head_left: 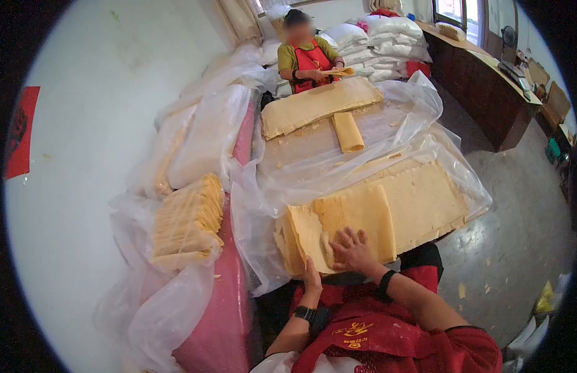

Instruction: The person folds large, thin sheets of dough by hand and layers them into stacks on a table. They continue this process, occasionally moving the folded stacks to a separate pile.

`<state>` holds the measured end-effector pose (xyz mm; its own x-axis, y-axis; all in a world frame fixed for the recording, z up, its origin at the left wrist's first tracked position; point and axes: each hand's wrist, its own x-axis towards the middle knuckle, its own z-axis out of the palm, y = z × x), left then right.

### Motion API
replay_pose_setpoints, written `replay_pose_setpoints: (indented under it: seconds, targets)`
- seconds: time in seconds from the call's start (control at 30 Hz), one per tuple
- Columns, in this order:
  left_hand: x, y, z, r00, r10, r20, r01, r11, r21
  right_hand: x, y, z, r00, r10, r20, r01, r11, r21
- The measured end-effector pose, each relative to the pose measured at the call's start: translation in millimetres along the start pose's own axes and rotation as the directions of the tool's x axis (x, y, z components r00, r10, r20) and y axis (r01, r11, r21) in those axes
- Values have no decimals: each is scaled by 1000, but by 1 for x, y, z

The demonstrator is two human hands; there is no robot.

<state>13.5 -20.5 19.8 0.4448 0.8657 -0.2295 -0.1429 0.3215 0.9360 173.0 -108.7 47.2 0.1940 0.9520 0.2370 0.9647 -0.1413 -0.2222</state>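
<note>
A thin yellow sheet [366, 214] that looks like tofu skin lies partly folded over a broad stack of similar sheets [428, 199]. My right hand [353, 250] rests on it with fingers spread, pressing near the fold. At the near left edge, my left hand [311, 278] holds the raised flap [306, 227] of the sheet; part of its fingers is hidden behind the flap. Both hands are close together at the near side of the stack.
To the left, a bundle of folded yellow sheets [187, 217] sits under clear plastic on a pink surface [229, 311]. Across the table, a co-worker [310, 59] holds a folded sheet behind another stack [319, 105]. One folded sheet [348, 132] lies between. White sacks [388, 46] are piled behind.
</note>
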Motion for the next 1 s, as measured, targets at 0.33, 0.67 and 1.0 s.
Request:
replay_pose_setpoints:
  seconds: [0.33,0.67,1.0]
  targets:
    - [10,-33,-15,996,-80,-25,79,996,-45,-13,30,61,982,76,-171,-4,922,387]
    - [-6,1,5,997,-20,-72,24,998,53,9,-26,44,991,122,-47,-94,918,386]
    - [-8,-8,2,998,68,-14,-66,993,98,1,-25,18,991,-131,-24,133,987,85]
